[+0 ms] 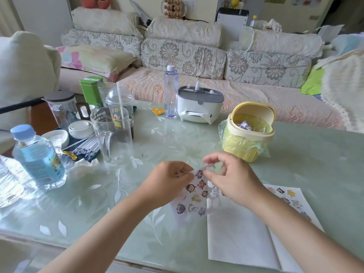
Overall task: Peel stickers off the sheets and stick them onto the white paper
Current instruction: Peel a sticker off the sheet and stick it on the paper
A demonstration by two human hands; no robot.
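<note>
A clear sticker sheet (194,196) with several small cartoon stickers hangs above the table in front of me. My left hand (167,184) pinches its upper left edge. My right hand (230,178) pinches a sticker or film corner at the sheet's top, lifted slightly off it. The white paper (239,239) lies flat on the table at the lower right, under my right forearm. A second white sheet (289,196) with several stickers on it lies partly beneath it, to the right.
A yellow mini bin (249,133) with a bag liner stands just beyond my hands. Water bottles (38,156), a glass pitcher (113,134), cups and bowls crowd the left. A tissue box (199,104) and a tall bottle (171,91) stand at the back. The table's front edge is near me.
</note>
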